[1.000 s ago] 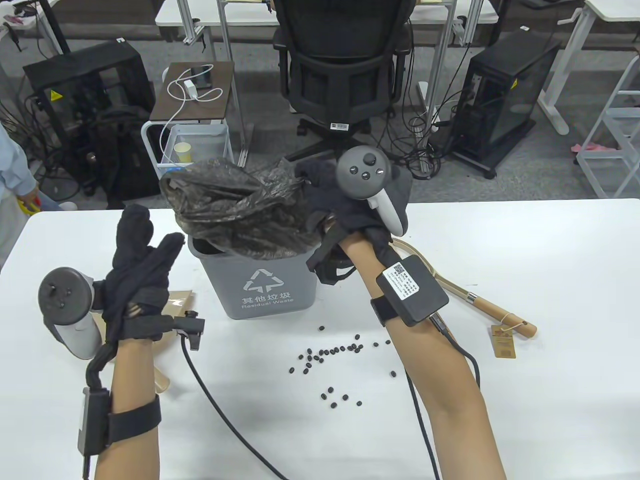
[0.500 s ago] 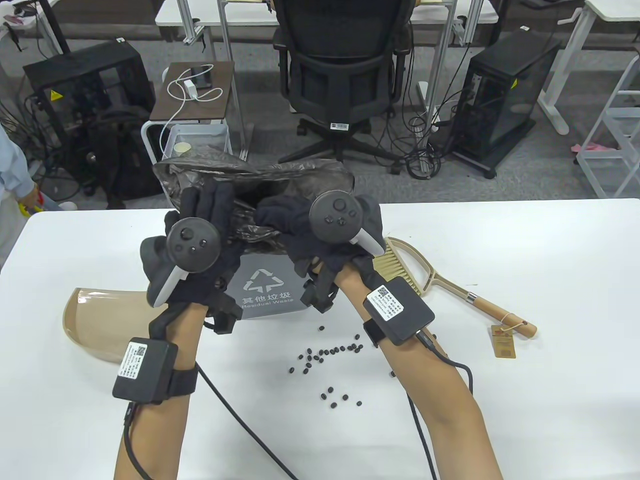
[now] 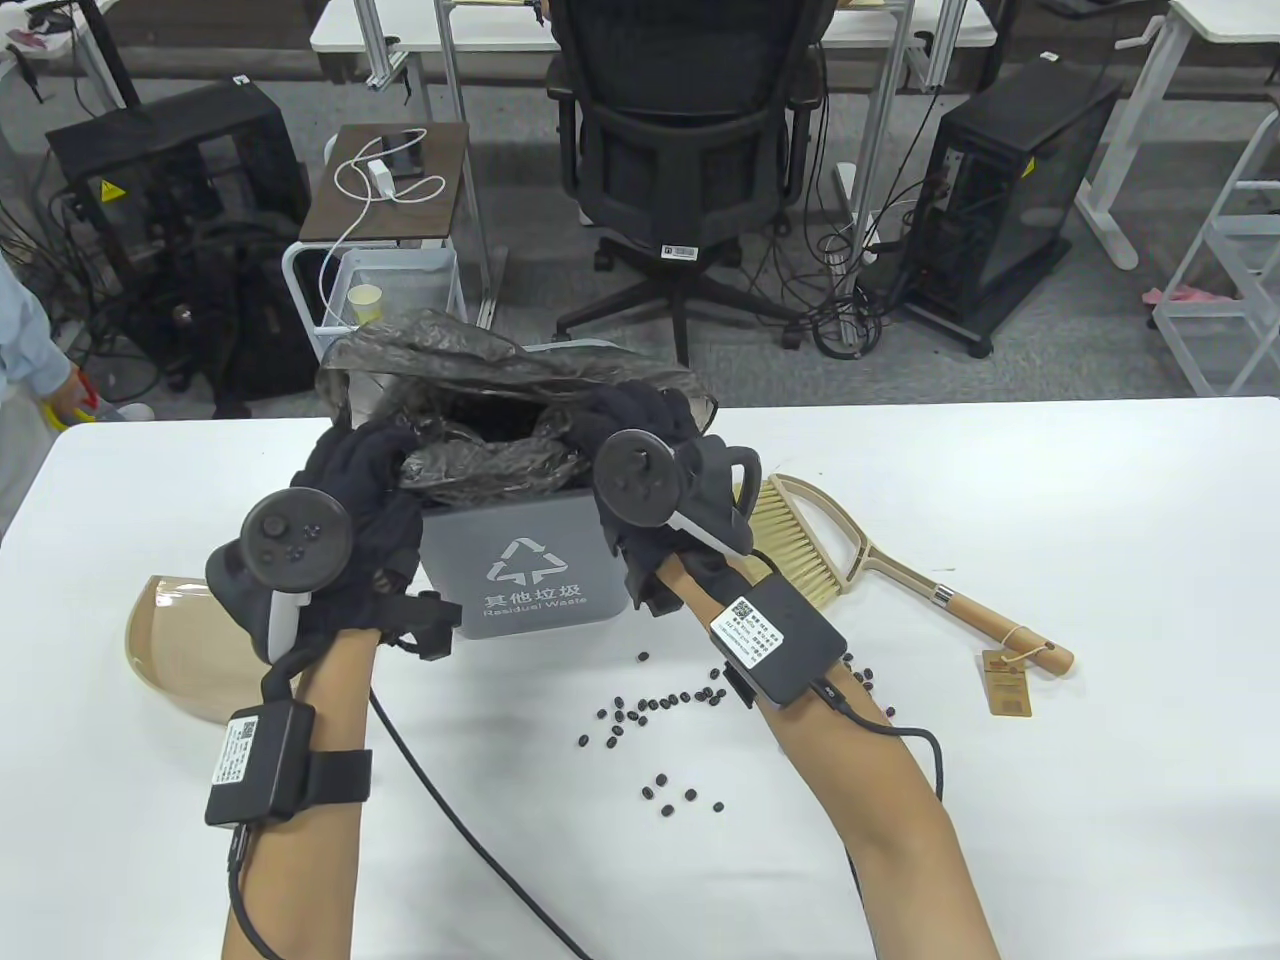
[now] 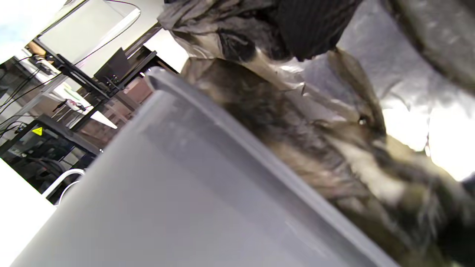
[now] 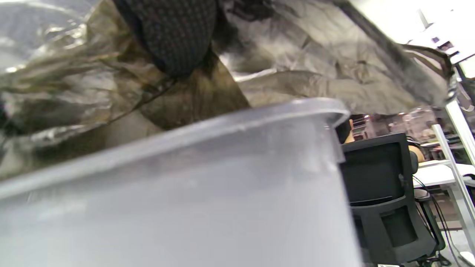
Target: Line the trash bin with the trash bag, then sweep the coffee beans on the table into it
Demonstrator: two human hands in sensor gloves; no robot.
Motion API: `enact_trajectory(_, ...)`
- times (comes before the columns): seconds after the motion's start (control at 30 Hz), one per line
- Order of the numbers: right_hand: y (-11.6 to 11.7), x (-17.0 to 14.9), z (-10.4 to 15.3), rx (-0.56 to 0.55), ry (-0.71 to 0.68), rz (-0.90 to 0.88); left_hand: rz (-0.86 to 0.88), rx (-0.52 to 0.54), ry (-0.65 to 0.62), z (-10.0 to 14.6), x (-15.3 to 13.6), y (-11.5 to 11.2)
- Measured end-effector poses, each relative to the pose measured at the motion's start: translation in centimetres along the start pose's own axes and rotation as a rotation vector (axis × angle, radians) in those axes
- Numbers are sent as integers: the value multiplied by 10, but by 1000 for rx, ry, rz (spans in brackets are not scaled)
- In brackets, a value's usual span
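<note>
A grey trash bin (image 3: 520, 575) with a recycling mark stands mid-table. A dark translucent trash bag (image 3: 470, 375) billows over its mouth, partly pushed inside. My left hand (image 3: 368, 462) grips the bag at the bin's left rim. My right hand (image 3: 632, 418) grips the bag at the right rim. In the left wrist view a gloved fingertip (image 4: 311, 26) pinches the bag (image 4: 334, 122) just above the bin's rim (image 4: 237, 144). The right wrist view shows another fingertip (image 5: 174, 37) on the crumpled bag (image 5: 315, 81) above the rim (image 5: 230, 122). Coffee beans (image 3: 655, 705) lie scattered in front of the bin.
A small brush (image 3: 800, 535) with a wooden handle (image 3: 1000, 625) lies right of the bin, behind my right forearm. A beige dustpan (image 3: 175, 640) rests at the left, by my left wrist. A black cable (image 3: 450, 820) trails across the table's front. An office chair (image 3: 690, 150) stands beyond the table.
My left hand came from the open table at the left to the bin's left rim and took hold of the bag. Both hands spread the bag's mouth and lowered it onto the bin.
</note>
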State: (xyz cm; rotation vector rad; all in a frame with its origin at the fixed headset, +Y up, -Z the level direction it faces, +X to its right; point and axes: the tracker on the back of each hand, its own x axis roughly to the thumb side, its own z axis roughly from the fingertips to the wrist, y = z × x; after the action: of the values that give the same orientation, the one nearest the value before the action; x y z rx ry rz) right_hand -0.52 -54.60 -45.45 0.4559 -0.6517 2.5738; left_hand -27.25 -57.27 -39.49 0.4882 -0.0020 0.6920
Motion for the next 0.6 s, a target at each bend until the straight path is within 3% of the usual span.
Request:
enact_trajectory(0.07, 4, -2, 0, -40, 8, -17, -27, -15, -28, 11, -7, -1)
enact_trajectory(0.23, 12, -18, 8, 5, -101, 169, -113, -16, -20, 33, -33, -4)
enact_trajectory(0.37, 14, -34, 14, 31, -107, 210, -134, -25, -5, 40, -43, -13)
enact_trajectory(0.6, 7, -52, 21, 45, -108, 55, -162, -79, 41, 46, -54, -28)
